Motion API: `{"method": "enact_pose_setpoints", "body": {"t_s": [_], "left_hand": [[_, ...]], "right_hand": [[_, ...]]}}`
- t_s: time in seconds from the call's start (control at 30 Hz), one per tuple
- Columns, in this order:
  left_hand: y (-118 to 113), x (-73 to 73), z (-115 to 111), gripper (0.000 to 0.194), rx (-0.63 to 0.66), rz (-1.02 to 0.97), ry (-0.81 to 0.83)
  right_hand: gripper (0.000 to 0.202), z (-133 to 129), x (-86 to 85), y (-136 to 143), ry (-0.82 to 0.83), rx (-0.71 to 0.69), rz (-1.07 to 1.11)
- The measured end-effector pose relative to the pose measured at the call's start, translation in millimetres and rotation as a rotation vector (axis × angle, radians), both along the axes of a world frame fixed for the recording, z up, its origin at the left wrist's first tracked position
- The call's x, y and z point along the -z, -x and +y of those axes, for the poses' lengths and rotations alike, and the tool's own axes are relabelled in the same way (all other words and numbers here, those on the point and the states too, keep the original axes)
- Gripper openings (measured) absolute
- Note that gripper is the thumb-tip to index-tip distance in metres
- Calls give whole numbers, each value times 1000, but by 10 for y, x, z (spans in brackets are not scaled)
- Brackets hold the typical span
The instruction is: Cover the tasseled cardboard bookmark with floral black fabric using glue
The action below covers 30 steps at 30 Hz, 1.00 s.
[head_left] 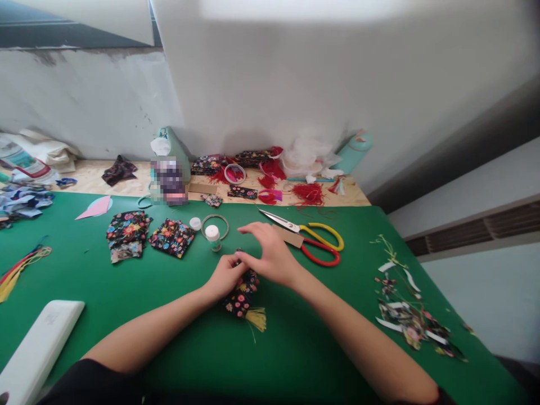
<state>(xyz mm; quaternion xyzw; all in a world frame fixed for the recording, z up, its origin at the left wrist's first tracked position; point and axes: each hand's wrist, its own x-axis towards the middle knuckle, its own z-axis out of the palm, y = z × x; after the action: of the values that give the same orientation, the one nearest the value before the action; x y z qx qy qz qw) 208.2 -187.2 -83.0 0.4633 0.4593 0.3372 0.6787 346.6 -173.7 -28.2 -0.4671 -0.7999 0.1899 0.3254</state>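
A black floral fabric piece (241,299) with a yellow tassel (258,319) at its lower end is in front of me, above the green tabletop. My left hand (225,277) has its fingers closed on the upper part of this piece and hides some of it. Over its top end is my right hand (272,256), thumb and fingers spread apart, with the thumb tip close to the left fingers; whether it touches the cloth I cannot tell. Just beyond the hands stands a small white-capped bottle (214,238), beside a grey ring (225,220) and a small white cap (194,224).
Scissors (312,236) with yellow and red handles lie right of my hands, partly over brown card (291,236). Floral fabric stacks (172,237) sit left. Scraps (409,320) are far right, a white device (44,343) near left. Red tassels (307,194) line the back.
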Motion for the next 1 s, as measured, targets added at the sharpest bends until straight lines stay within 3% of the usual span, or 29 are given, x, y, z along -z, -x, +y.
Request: {"method": "enact_pose_setpoints", "body": {"t_s": [0.1,0.23,0.43,0.53,0.67,0.73,0.83,1.0], "left_hand": [[-10,-24,-16,40,21,-17,-103],[-13,-27,-43,37,51,3,-62],[0,26,-61,42,74,37,35],[7,17,-50,49,33,-32,94],[26,-30,-17,51,-79,-71,74],[32,-48,-3,49,-107,-80,70],[32,-46,4,48,-98,-83,67],[19,-10,-9,46,-69,-72,40]], "right_hand": [[45,296,10,123,189,-117,-106],[52,597,90,324,208,-272,-135],[23,716,208,528,252,-384,65],[25,661,158,467,382,-289,371],[44,481,-35,158,478,-43,771],[43,342,-95,-55,528,91,778],[39,114,-54,-342,608,204,620],[31,-144,143,-522,329,274,654]]}}
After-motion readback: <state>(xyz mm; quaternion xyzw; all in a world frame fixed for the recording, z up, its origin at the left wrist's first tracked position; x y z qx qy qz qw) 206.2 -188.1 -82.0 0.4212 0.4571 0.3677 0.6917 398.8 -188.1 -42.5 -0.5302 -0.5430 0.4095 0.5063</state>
